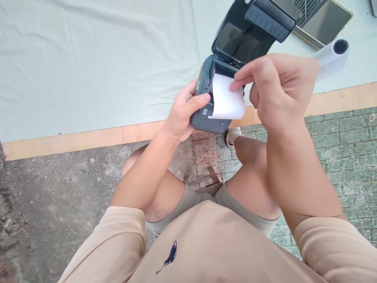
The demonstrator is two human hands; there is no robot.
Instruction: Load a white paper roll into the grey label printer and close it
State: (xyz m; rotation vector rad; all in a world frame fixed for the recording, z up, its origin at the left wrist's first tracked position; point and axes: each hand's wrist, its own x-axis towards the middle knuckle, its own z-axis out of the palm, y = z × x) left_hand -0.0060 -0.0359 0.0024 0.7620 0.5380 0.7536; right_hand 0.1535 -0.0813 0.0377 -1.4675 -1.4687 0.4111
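My left hand [186,110] is wrapped around the left side of a dark portable label printer [200,125], its thumb over the edge of the paper bay. The printer's lid [238,39] stands swung up, away from me. White paper [226,102] curls out of the bay across the printer's front. At the paper's upper right, the fingertips of my right hand [279,86] close on it; the other fingers are curled in. Whatever lies deeper in the bay is hidden by the paper and my fingers.
A white paper roll [330,59] with a black-ringed core lies right of my right hand. Behind it is a laptop [326,23], partly cut off by the frame. The table [88,70] has a pale cloth and a bare wooden front edge [73,143]. My knees are below.
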